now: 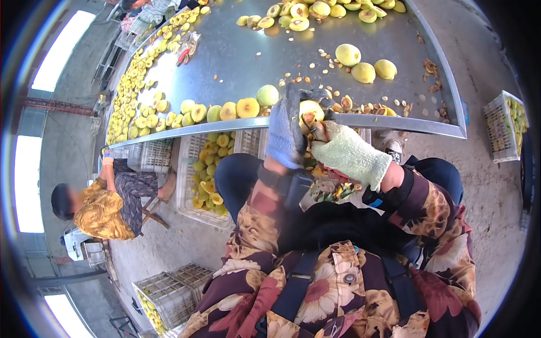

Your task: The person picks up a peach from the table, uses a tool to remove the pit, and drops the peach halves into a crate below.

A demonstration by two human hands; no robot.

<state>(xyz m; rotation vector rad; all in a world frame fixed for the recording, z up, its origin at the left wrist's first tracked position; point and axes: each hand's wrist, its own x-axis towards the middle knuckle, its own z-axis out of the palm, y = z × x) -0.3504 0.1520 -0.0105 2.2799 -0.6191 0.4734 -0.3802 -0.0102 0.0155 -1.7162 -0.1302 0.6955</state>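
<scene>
At the near edge of the metal table [225,62], my left hand [284,127] in a grey-blue glove is wrapped round a yellow fruit [311,111] with a brown, cut-open middle. My right hand [352,152], in a pale knitted glove, is closed against the same fruit from the right; what its fingers grip is too small to tell. Left of my hands, halved fruits [248,107] line the table edge. Beyond them lie whole fruits [348,54], and pits and scraps [369,107] are scattered to the right.
A crate of fruit [191,186] stands under the table, left of my legs. Another crate [501,127] is at the right, with stacked crates [169,293] at lower left. A co-worker [104,208] sits at the left; another person [149,11] is at the far end.
</scene>
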